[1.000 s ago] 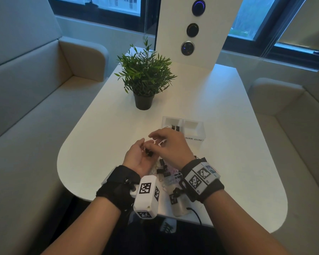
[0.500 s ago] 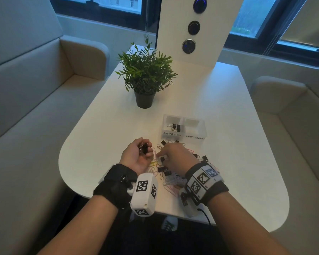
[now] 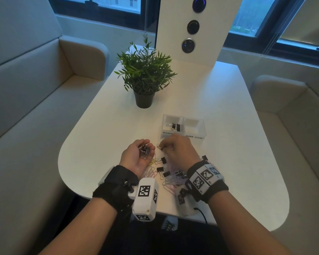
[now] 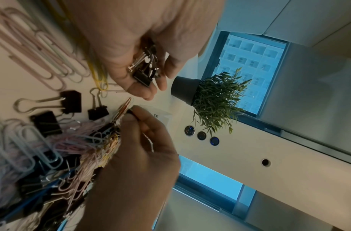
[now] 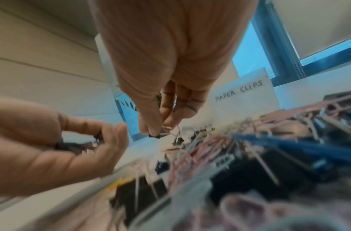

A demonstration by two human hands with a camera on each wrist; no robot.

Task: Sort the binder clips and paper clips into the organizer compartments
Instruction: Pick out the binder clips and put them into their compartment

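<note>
My left hand point(image 3: 134, 156) lies palm up on the white table, fingers curled round several black binder clips point(image 3: 144, 150), which also show in the left wrist view point(image 4: 144, 68). Just to its right, my right hand point(image 3: 174, 149) reaches down at the far edge of the pile, and its thumb and fingertips point(image 5: 152, 131) pinch a small black binder clip point(image 5: 154, 135) beside an orange paper clip point(image 4: 124, 107). A mixed pile of pastel paper clips and black binder clips point(image 3: 167, 174) lies under my right wrist. The white organizer point(image 3: 199, 134) stands just beyond, with binder clips point(image 3: 174, 127) in its left compartment.
A potted plant point(image 3: 145, 78) stands beyond the organizer on the left. A white panel with round buttons point(image 3: 192, 26) rises at the table's far end. Upholstered benches flank the table, and its rounded front edge point(image 3: 77, 188) is close to my wrists.
My right hand left the left palm, dropped to the pile, then moved forward toward the organizer's front and pinched a small clip. The left hand stayed cupped round its clips.
</note>
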